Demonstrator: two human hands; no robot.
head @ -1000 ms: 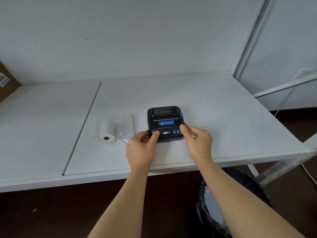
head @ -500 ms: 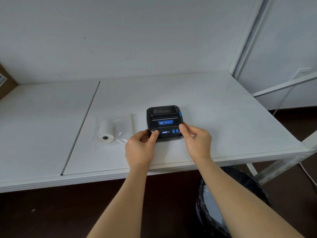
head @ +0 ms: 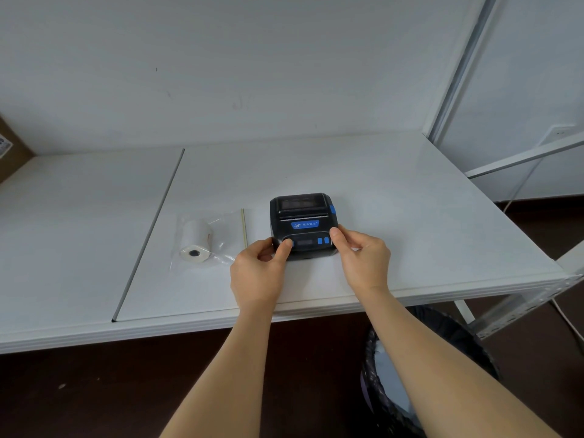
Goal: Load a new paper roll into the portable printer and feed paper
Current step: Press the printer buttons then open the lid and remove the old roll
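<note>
- At the centre of the frame, a black portable printer with blue buttons sat flat on the white worktop, its lid shut.
- The left hand held the printer's near left corner, its thumb pressed on the front panel; that grip was closed on the printer.
- The right hand pinched the near right corner between thumb and fingers, so that grip too was clamped on the printer.
- Left of the printer and well apart from it, the new paper roll lay on its side, sealed in a clear plastic bag; neither hand touched it.
- A blue latch showed on the printer's upper right edge; neither hand was on it.
- At the lower right of the frame, below the worktop edge, stood a bin lined with a dark bag.
- Judged from this, the task was at its start: the hands were steadying or squaring the printer, and perhaps working a front button, with the lid not yet opened and the roll not yet unwrapped.
- The next move would likely call for one hand to hold the body while the other reached the latch to release the lid; after that the roll would have to come out of its bag before being dropped into the compartment.
- Whether an old roll or core sat inside could not be told through the dark lid window.
</note>
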